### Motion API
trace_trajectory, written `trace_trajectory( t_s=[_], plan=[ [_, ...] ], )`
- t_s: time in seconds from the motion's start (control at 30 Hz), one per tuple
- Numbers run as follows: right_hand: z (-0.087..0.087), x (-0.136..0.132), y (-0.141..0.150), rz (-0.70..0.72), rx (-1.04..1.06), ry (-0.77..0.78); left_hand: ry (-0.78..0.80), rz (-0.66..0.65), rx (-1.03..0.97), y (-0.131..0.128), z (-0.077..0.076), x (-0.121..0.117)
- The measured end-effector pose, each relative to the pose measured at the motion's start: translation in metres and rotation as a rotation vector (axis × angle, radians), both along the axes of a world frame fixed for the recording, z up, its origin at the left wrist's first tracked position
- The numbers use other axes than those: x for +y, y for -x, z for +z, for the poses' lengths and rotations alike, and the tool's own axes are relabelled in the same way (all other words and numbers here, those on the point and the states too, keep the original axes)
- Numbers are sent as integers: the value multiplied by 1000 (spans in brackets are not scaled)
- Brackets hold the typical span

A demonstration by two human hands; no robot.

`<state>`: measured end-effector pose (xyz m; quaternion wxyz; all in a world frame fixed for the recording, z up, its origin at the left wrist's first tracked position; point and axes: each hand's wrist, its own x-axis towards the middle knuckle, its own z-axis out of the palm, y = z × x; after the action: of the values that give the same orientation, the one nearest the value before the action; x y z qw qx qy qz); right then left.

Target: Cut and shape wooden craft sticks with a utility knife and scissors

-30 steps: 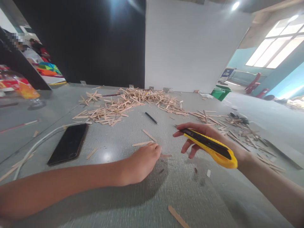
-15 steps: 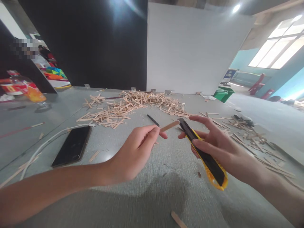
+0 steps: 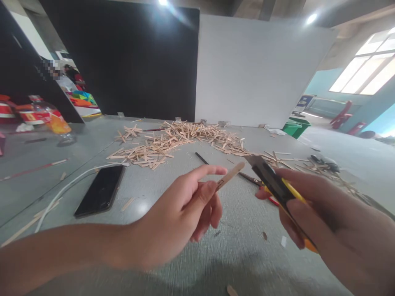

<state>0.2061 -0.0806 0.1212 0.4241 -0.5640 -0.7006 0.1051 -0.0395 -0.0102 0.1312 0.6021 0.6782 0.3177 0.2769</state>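
Note:
Between the thumb and fingers of my left hand (image 3: 185,209) is a flat wooden craft stick (image 3: 230,176), its rounded end pointing up and right and small dark marks near my thumb. My right hand (image 3: 327,218) is closed around a yellow and black box cutter (image 3: 277,187). The cutter's blade end points up and left, a short way right of the stick's tip, apart from it. Scissors with red handles (image 3: 251,179) lie on the table behind the cutter, partly hidden by my right hand. A black pen (image 3: 201,158) lies beyond my left hand.
A heap of wooden sticks (image 3: 185,137) spreads across the back, and more sticks (image 3: 336,176) lie at the right. A phone (image 3: 100,191) with a white cable (image 3: 58,187) rests at the left. Behind it stands an orange drink bottle (image 3: 57,121). Black and white panels close off the back.
My right hand has drawn right and nearer with the box cutter, widening the gap to the stick. The left hand has turned, showing marks on the stick. The scissors have come into sight.

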Motion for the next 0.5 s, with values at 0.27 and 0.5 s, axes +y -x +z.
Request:
trace_trajectory(
  t_s=[0.27,0.5],
  plan=[
    [-20,-13,0,-19,-304,-245,7,-84,-154,6,0,-11],
    [-24,-17,-3,37,-391,-227,-103,-107,-73,8,-2,-15]
  ],
)
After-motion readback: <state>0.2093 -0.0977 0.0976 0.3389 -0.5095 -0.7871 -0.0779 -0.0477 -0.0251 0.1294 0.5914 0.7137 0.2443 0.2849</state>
